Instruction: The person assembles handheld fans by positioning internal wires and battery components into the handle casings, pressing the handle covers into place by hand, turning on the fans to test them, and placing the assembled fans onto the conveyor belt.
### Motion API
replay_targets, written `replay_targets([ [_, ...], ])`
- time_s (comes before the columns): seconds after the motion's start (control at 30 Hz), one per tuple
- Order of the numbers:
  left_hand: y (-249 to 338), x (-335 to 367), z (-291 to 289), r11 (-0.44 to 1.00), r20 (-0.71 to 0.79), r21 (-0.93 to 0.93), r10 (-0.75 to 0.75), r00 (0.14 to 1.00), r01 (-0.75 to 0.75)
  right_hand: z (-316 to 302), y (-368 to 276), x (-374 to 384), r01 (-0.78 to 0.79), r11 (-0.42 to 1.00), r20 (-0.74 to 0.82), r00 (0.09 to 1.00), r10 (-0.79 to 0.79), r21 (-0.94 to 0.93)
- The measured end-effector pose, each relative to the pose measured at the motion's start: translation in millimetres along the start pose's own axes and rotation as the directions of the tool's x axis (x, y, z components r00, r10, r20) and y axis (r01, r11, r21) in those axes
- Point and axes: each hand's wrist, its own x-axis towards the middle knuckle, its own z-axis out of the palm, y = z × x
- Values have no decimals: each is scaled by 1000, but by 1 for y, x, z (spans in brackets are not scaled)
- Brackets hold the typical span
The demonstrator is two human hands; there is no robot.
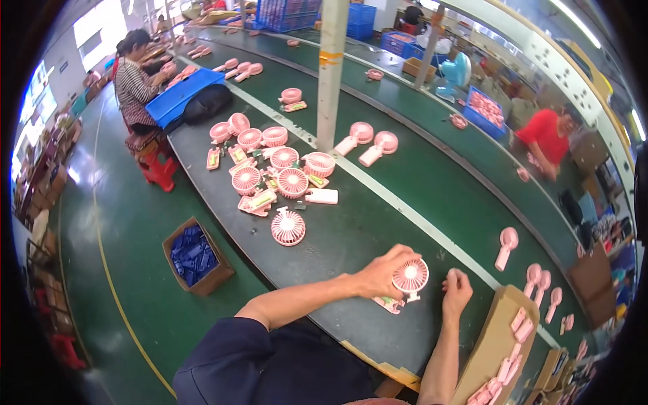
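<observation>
My left hand (383, 271) is closed round a pink round fan head (410, 275), its slotted grille facing up and a short stub pointing toward me. Beneath that hand a pink handle shell (391, 306) with a green part in it lies on the dark work surface (331, 290). Just to the right, my right hand (457, 286) hovers apart from the fan head with its fingers curled in; whatever they hold, if anything, is hidden. One loose fan head (288, 227) rests to the left, in front of a pile of pink fan heads (292, 182) and handle shells.
A cardboard box (466, 378) of pink handle parts stands by my right forearm. Pink handheld fans (507, 244) lie on the green belt (432, 196). A metal post (332, 81) rises beyond the pile. On the floor sits a box of blue parts (196, 253). Co-workers sit farther off.
</observation>
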Motion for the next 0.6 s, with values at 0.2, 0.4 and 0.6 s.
replay_targets([
  [0.2,3,-14,9,964,36,-196,187,982,-177,20,-78,-76,-289,904,455,882,123,315],
  [0.4,14,-21,11,940,98,-336,90,991,-52,20,-109,-96,-272,912,391,910,139,309],
  [0.6,11,-29,37,527,592,-715,106,799,460,19,-128,-102,-181,798,267,963,25,575],
])
